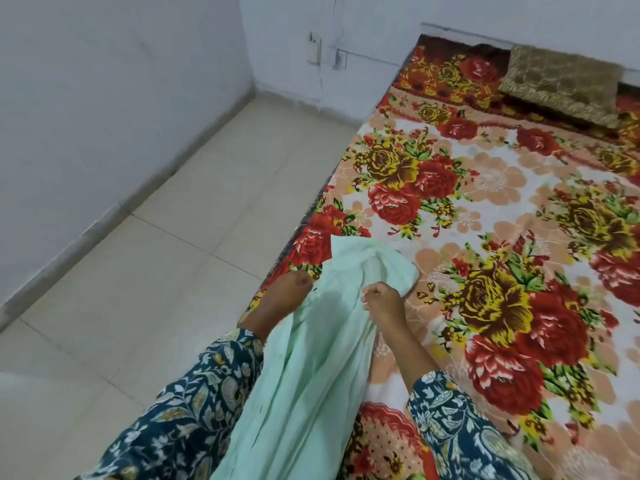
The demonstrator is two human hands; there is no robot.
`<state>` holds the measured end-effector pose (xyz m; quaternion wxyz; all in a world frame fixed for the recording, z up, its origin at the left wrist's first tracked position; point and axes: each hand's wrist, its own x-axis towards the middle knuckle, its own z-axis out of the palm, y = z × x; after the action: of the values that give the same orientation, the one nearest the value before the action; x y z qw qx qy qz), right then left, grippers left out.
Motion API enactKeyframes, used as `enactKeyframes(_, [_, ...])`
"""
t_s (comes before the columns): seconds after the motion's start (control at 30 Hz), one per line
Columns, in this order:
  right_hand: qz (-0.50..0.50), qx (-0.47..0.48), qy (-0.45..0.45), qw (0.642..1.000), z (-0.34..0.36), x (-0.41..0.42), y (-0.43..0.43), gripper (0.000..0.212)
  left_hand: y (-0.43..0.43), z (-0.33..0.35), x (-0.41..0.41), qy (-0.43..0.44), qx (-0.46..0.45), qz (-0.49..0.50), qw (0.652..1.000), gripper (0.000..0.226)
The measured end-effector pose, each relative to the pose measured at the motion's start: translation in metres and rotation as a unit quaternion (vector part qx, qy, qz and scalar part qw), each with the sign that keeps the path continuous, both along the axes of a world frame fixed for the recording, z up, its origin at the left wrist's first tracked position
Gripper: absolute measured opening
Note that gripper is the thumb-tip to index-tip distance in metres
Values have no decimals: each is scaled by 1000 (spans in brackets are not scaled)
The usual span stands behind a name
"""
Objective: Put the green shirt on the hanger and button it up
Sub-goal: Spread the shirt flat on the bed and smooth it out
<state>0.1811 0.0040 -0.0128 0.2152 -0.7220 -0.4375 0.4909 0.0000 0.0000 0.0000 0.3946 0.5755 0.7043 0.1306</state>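
Note:
The pale green shirt (322, 344) hangs in a long bunch between my forearms, and its upper end lies on the near left corner of the bed. My left hand (294, 289) is at the shirt's left edge; its fingers are hidden behind the fabric. My right hand (382, 301) has its fingers curled and grips the shirt's right side near the top. No hanger is in view. Both my sleeves are dark blue with a floral print.
The bed is covered by a floral sheet (502, 209) with red and yellow roses and fills the right half of the view. A brown-gold pillow (561, 81) lies at its far end. Beige tiled floor (156, 254) and white walls are on the left.

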Motion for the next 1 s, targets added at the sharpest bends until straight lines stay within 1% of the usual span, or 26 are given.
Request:
enactKeyframes(0.07, [17,-1,-60,998,-16,-3,20,21,12,-24,6,34,-44,0,998,23])
enactKeyframes(0.13, [22,-18,-108,994,-30,-7,39,26,17,-47,14,67,-86,-13,994,28])
enactKeyframes(0.2, [21,-24,-149,988,-42,-13,52,35,17,-67,22,64,-105,2,992,34])
enactKeyframes(0.27, [16,-16,-211,977,-52,-15,60,44,17,-80,27,54,-93,27,994,35])
enactKeyframes(0.33, [31,-7,-271,962,-60,-14,67,46,19,-86,29,63,-57,49,995,29])
enactKeyframes(0.37, [41,-5,-289,956,-64,-13,69,45,20,-87,29,86,-27,60,994,26])
enactKeyframes(0.43, [45,-2,-299,953,-68,-12,72,42,23,-88,25,167,28,74,983,27])
enactKeyframes(0.47, [38,1,-299,953,-69,-11,72,40,25,-88,22,201,35,75,976,29])
enactKeyframes(0.5, [34,1,-298,954,-71,-10,72,39,27,-88,20,217,24,69,973,30])
enactKeyframes(0.57, [39,-14,-297,954,-72,-8,72,35,32,-87,18,203,-15,52,978,27])
enactKeyframes(0.63, [27,-27,-265,964,-70,-4,73,33,34,-83,19,172,-37,42,984,19])
enactKeyframes(0.67, [7,-24,-232,972,-68,-1,74,32,34,-79,19,158,-32,41,986,17])
enactKeyframes(0.73, [-49,-5,-147,988,-64,5,72,24,33,-72,22,117,1,73,990,12])
enactKeyframes(0.8, [-152,13,-24,988,-59,14,66,8,29,-61,30,23,44,118,992,8])
enactKeyframes(0.83, [-213,21,43,976,-56,20,61,8,25,-54,37,-39,59,125,990,6])
enactKeyframes(0.87, [-266,25,93,959,-53,27,55,11,19,-48,44,-101,64,111,987,6])
enactKeyframes(0.9, [-305,27,121,944,-51,36,49,13,9,-43,53,-149,60,76,984,10])
enactKeyframes(0.93, [-332,30,136,933,-49,45,43,12,-2,-39,63,-178,48,23,983,14])
enactKeyframes(0.97, [-349,31,141,926,-45,54,37,11,-15,-38,73,-191,35,-38,980,12])
enactKeyframes(1.0, [-361,32,139,922,-44,64,32,12,-27,-39,82,-191,19,-102,976,6])
